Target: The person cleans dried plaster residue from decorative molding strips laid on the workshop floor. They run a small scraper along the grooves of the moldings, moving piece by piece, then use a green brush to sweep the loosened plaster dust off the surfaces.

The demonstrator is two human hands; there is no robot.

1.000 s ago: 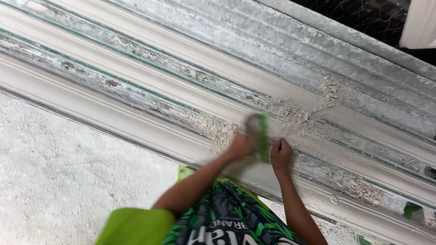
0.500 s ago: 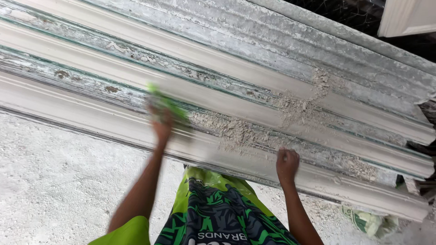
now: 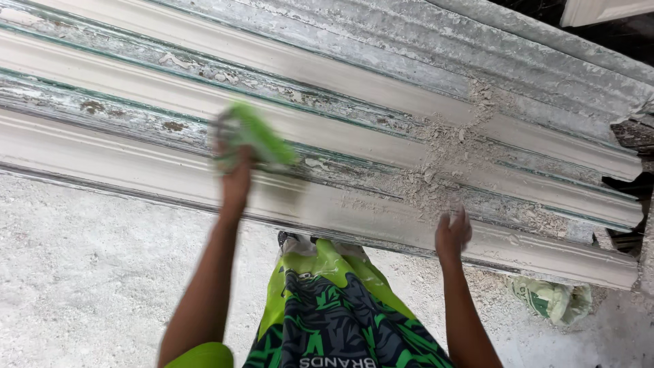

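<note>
Long white moulded strips point(image 3: 381, 88) carry plaster crumbs point(image 3: 446, 160); dusty floor point(image 3: 88, 272) beneath

A rough white floor point(image 3: 82, 272) fills the lower left of the frame. A crumpled green-and-white bag point(image 3: 553, 300) lies on it at the lower right. At the right edge, dark broken debris point(image 3: 630, 136) shows. A pale board point(image 3: 599, 9) crosses the top right corner.

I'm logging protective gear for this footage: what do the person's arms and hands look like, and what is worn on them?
The left hand and right hand are bare: no gloves, watch or rings visible. The forearms are uncovered. A bright green short sleeve shows at the left upper arm; the right arm shows no sleeve in view.
</note>
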